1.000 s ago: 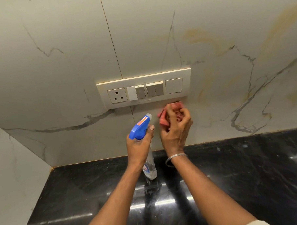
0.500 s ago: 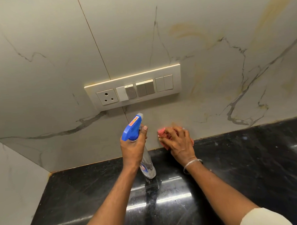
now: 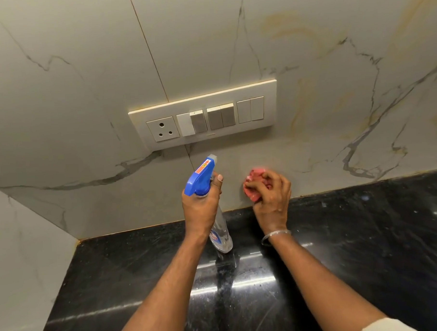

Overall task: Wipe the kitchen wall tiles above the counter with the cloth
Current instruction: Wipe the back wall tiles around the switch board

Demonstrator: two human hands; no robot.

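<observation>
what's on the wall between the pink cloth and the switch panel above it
Nothing: in the head view the stretch of wall tile between the pink cloth, bunched in the right hand, and the switch panel is bare.

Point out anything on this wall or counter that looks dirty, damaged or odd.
Yellowish-brown streaks stain the wall tiles above and right of the switch plate; they may be marble veining. White specks dot the black counter. Nothing looks broken or spilled.
</observation>
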